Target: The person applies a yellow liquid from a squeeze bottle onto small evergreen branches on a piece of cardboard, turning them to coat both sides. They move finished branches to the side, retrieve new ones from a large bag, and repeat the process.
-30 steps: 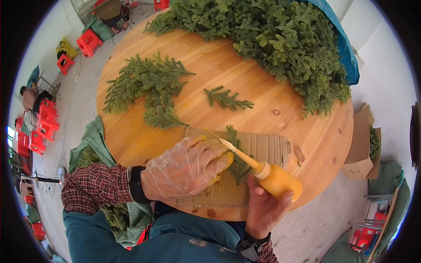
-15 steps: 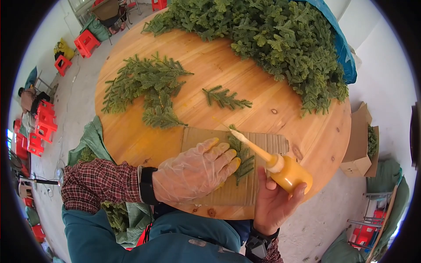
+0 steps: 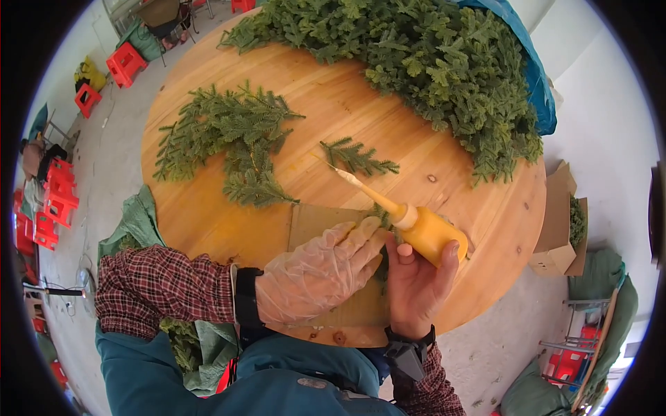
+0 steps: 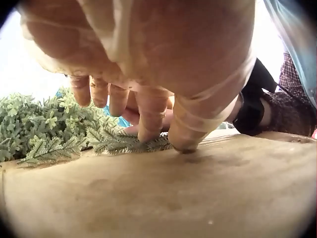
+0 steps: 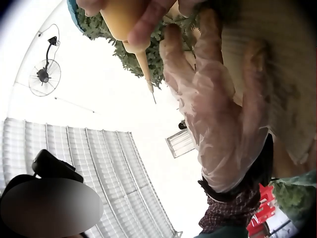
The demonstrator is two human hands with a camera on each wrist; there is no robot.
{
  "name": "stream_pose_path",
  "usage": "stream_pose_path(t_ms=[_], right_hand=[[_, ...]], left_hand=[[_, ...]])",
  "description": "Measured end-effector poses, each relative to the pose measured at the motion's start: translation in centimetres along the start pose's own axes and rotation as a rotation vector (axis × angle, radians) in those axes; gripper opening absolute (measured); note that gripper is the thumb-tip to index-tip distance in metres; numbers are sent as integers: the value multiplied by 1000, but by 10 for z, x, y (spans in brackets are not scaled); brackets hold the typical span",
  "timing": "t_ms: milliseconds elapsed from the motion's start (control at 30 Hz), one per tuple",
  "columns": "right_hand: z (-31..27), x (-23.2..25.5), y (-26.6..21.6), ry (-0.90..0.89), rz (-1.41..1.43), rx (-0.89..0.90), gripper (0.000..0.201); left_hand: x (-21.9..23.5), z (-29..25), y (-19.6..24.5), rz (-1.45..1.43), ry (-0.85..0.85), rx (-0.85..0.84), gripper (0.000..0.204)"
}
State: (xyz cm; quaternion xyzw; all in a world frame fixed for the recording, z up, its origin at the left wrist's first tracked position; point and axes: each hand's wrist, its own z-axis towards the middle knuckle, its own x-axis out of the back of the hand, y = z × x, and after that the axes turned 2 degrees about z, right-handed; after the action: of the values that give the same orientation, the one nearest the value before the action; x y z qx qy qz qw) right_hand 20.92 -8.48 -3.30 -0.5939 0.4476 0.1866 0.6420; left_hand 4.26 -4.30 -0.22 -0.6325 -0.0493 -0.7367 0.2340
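Observation:
My left hand [image 3: 316, 274], in a clear plastic glove with yellow-stained fingertips, reaches over the cardboard sheet [image 3: 305, 220]. Its straight fingers rest on a small fir sprig [image 4: 111, 144], and in the left wrist view the thumb tip presses the cardboard beside it. My bare right hand [image 3: 416, 284] grips a squeeze bottle [image 3: 433, 236] of orange-yellow liquid. The bottle's long nozzle [image 5: 142, 64] ends in a thin needle, tilted up and away to the left in the head view. The two hands almost meet over the sprig, hiding most of it there.
A loose sprig [image 3: 357, 156] lies ahead on the round wooden table [image 3: 444, 201]. Several fir branches [image 3: 236, 132] lie at left. A large fir pile [image 3: 430, 62] spills from a blue bag [image 3: 534, 76] at the far side. An open carton [image 3: 555, 229] stands right of the table.
The right hand with the bottle went right, then came back left and forward, its nozzle now farther from the sprig. My left hand has slid rightward until its fingers cover the sprig.

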Motion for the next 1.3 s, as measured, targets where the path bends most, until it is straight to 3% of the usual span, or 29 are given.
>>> stream_pose_path(t_ms=[133, 400, 633, 967, 1067, 1300], right_hand=[[1, 1, 0, -6, 8, 22, 42], [4, -2, -3, -8, -9, 37, 44], [6, -21, -2, -39, -36, -4, 44], [20, -3, 1, 14, 7, -16, 41], [21, -4, 2, 12, -1, -17, 41], [12, -3, 0, -28, -73, 102, 43]], left_hand=[[-3, -1, -6, -75, -109, 3, 44], [-7, -3, -14, -244, -67, -12, 41], [-9, -3, -12, -188, -97, -9, 42], [-3, 3, -23, -159, -122, 4, 47], [-12, 0, -32, -400, -101, -1, 48], [-19, -3, -40, -505, -119, -17, 52]])
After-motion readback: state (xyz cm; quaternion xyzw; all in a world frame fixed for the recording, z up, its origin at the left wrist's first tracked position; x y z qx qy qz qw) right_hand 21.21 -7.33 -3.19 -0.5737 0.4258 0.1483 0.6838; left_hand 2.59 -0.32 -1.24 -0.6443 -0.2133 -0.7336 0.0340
